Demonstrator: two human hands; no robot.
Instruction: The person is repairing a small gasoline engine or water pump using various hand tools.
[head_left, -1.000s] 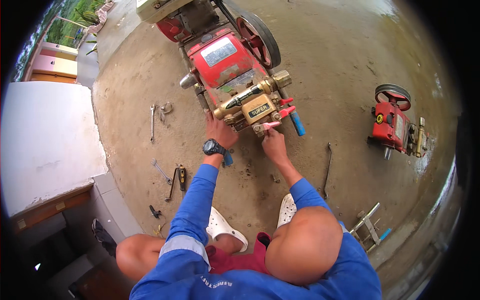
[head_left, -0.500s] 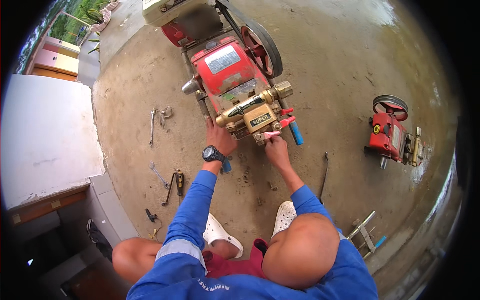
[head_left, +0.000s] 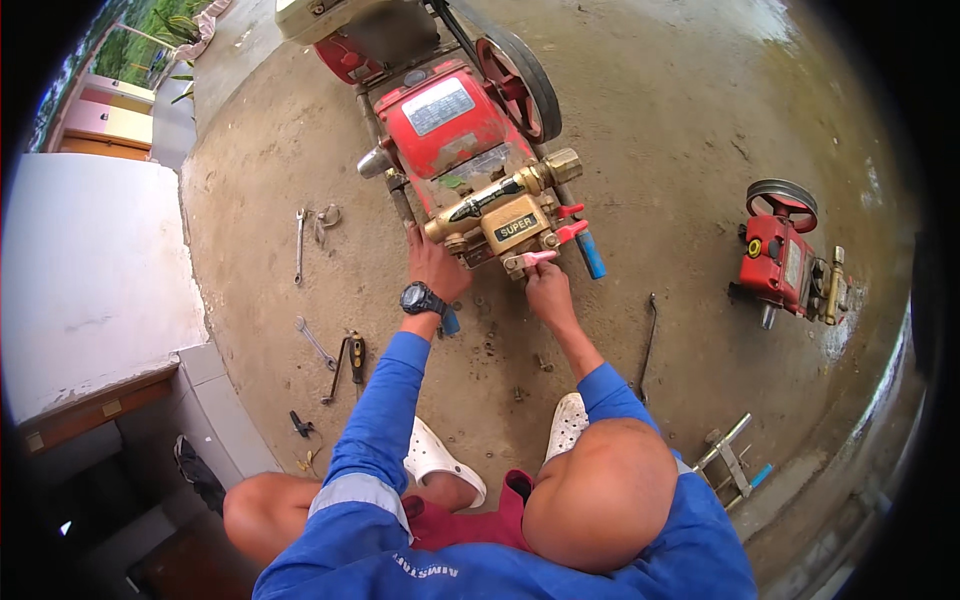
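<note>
Steadying, it seems, the gold-coloured metal pump head (head_left: 515,221) from near, the left hand (head_left: 437,272) and right hand (head_left: 549,292) hide whether their fingers grasp; any next move calls for even support.

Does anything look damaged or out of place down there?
Yes, a few things. The nearer red pump appears to have paint worn off below its label. The white surface at left has a chipped, ragged edge. A wrench and a black-and-yellow screwdriver lie loose on the dirty ground.
</note>
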